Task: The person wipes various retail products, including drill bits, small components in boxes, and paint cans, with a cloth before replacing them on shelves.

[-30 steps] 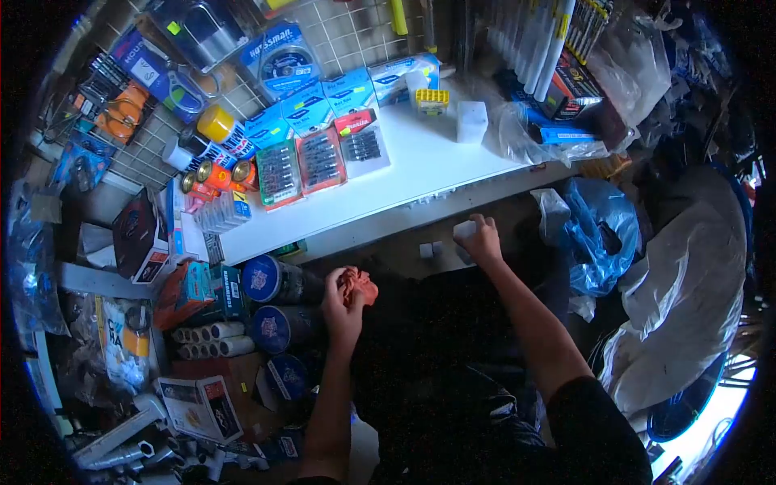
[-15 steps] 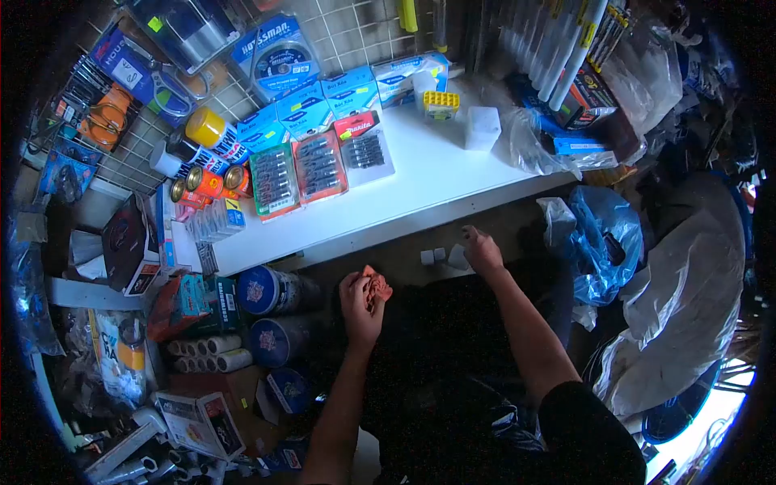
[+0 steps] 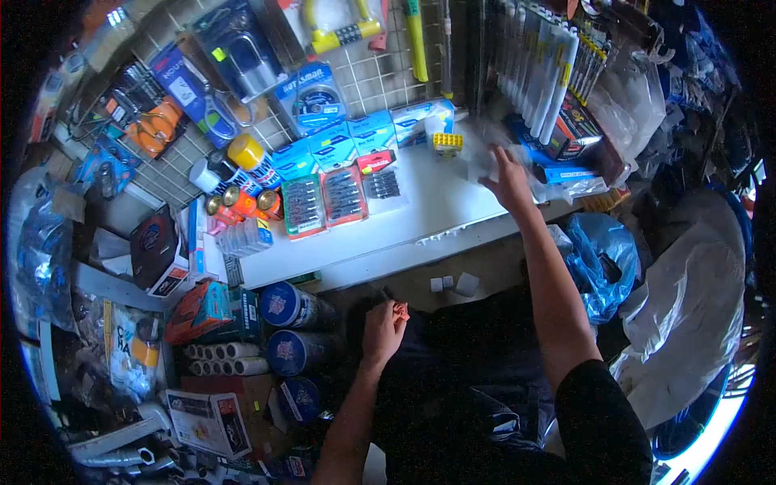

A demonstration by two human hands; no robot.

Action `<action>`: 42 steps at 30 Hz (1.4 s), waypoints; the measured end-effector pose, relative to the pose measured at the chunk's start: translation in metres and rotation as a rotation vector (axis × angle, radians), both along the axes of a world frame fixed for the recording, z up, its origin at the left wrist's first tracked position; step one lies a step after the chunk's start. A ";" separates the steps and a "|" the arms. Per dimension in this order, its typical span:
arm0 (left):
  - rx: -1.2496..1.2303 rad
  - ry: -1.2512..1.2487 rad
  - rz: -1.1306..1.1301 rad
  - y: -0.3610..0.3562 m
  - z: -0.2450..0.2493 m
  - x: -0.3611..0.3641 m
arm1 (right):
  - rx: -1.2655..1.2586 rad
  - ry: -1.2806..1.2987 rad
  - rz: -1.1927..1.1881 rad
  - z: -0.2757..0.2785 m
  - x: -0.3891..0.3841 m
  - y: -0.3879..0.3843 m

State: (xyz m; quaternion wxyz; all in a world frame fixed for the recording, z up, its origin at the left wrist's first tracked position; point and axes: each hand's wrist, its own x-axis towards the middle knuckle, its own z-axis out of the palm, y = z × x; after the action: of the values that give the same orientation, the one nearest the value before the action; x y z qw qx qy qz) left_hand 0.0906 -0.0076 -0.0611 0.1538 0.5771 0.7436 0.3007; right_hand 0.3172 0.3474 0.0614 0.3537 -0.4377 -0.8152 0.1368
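Note:
My left hand (image 3: 383, 333) is closed round a crumpled orange-red cloth (image 3: 401, 310), low in front of the white shelf (image 3: 380, 242). Over the right part of that shelf, my right hand (image 3: 509, 179) reaches up with its fingers apart. It is near a blurred, clear plastic item (image 3: 480, 153); whether they touch cannot be made out. A yellow box (image 3: 447, 144) stands to the left of this hand. Packs of bits in green (image 3: 302, 206), orange (image 3: 344, 196) and red (image 3: 383, 182) lie on the shelf's left half.
Blue boxes (image 3: 331, 145) line the shelf's back, beside spray cans (image 3: 252, 162). Blue-lidded tubs (image 3: 283, 303) sit below at left. A blue plastic bag (image 3: 602, 263) hangs at right, near a large pale sheet (image 3: 679, 291). Small white pieces (image 3: 466, 284) lie below the shelf.
My right hand has risen from below the shelf to above its right part, and its fingers have spread. The view has shifted. My left hand still holds the cloth, now less visible.

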 end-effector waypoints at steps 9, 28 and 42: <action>0.225 -0.750 0.000 0.047 0.135 0.051 | -0.592 0.621 0.386 0.027 0.030 -0.217; 0.694 -1.435 -0.201 0.026 0.223 0.124 | -0.407 0.660 0.535 0.104 0.043 -0.294; 0.574 -0.277 -0.283 0.017 0.247 0.136 | -0.470 0.711 0.281 0.090 0.029 -0.313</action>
State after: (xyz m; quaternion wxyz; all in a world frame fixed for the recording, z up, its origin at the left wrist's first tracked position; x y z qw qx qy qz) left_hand 0.2270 0.0095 0.1854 0.1249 0.6479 0.5132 0.5489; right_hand 0.3459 0.0344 0.1513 0.4810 -0.3170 -0.6412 0.5070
